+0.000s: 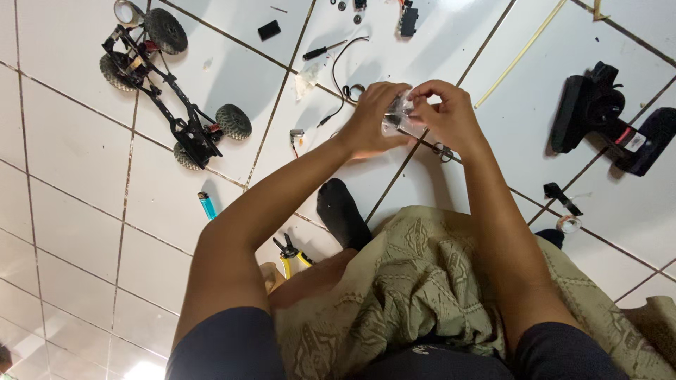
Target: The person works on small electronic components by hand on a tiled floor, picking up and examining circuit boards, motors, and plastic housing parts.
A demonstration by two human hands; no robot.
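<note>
Clear plastic: small bag [398, 116], pinched between both hands above the black sock [343, 212].
Left hand [371, 119]: fingers closed on bag's left edge.
Right hand [446, 116]: fingertips pinching its top.
Model car chassis [165, 88]: far left of sock, bare frame, unfinished.
Yellow pliers [292, 255]: beside sock, idle.

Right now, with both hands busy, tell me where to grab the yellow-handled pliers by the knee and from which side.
Grip the pliers by the paired yellow handles, not the dark jaws. They lie flat on the tile with the jaws pointing up-left and the handles trailing toward the left arm, partly tucked under the patterned cloth. Coming from the open floor on the left looks easiest, fingers closing across both handles.
</note>
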